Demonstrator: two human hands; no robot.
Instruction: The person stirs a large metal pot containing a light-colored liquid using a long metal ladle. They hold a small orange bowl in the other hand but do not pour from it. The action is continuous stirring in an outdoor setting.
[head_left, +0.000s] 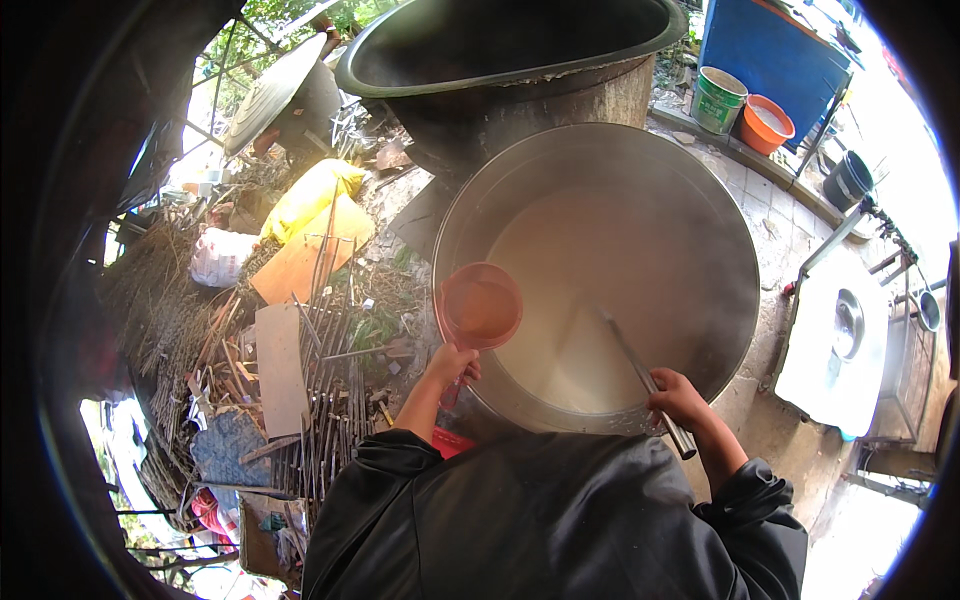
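Note:
A wide steel pot (469, 206) stands before me, partly filled with a pale, cloudy liquid (536, 289) that gives off steam. My left hand (454, 365) grips the handle of a red plastic ladle (481, 306), whose round bowl is over the pot's left rim. What the bowl holds cannot be made out clearly. In my right hand (679, 401) is a metal rod-like tool (636, 361). It slants down into the pot, and its lower end is hidden in the liquid and steam.
Beyond the pot is a large dark-rimmed vat (517, 86). Sticks (330, 420), boards and a yellow sack (311, 199) lie at left. At right are a green bucket (716, 105), an orange basin (766, 124), a dark bucket (849, 180) and a white-topped table (829, 367).

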